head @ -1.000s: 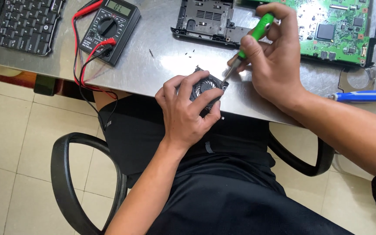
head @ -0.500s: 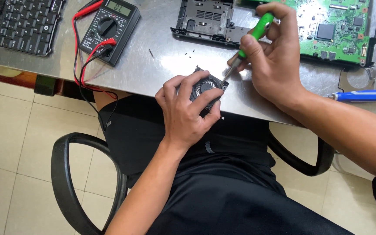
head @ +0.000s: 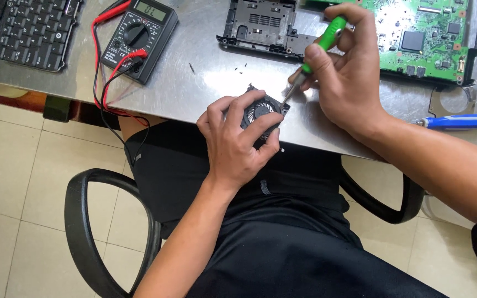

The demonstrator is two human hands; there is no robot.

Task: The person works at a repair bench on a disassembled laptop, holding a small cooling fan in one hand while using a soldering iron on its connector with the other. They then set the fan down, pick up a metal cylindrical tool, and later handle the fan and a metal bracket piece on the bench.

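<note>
My left hand (head: pixel 237 140) grips a small black laptop cooling fan (head: pixel 261 110) at the near edge of a grey metal table (head: pixel 194 88); the fingers wrap over its left side and hide part of it. My right hand (head: pixel 344 83) holds a green-handled screwdriver (head: pixel 322 40) slanted down to the left, its tip touching the fan's upper right corner. Several tiny black screws (head: pixel 239 69) lie loose on the table just beyond the fan.
A black multimeter (head: pixel 139 37) with red and black leads sits at the back left, next to a black keyboard (head: pixel 34 33). A black plastic laptop frame (head: pixel 263 25) and a green circuit board (head: pixel 423 38) lie behind. A blue-handled screwdriver (head: pixel 459 121) rests at right. Black chair armrests (head: pixel 84 221) flank my lap.
</note>
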